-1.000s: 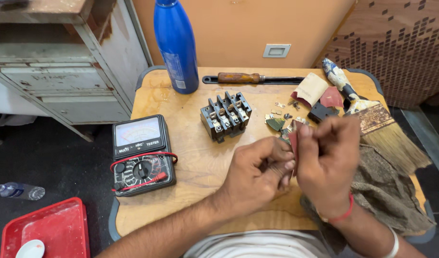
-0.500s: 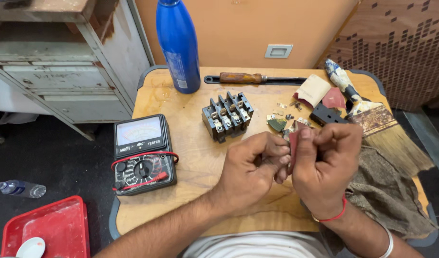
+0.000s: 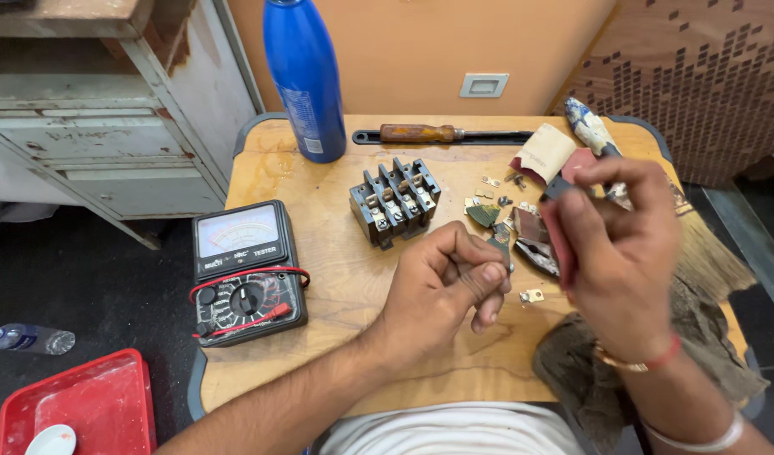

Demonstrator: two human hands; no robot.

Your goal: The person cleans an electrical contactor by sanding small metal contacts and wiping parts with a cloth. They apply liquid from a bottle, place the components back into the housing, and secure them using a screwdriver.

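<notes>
The small metal contact [image 3: 498, 246] sits pinched in your left hand [image 3: 442, 282] above the surface [image 3: 336, 278]; your right hand [image 3: 619, 244], clamped on a reddish sandpaper strip [image 3: 560, 240], has just pulled away from it, so the rubbing pauses.

Blue bottle [image 3: 304, 76], pale label, table rear; black meter [image 3: 246, 271], pale dial window, left.

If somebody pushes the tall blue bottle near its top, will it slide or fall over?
The blue bottle would probably tip: it stands upright, tall and narrow on a small base. Once down, its round body would likely roll on the wooden table.
</notes>
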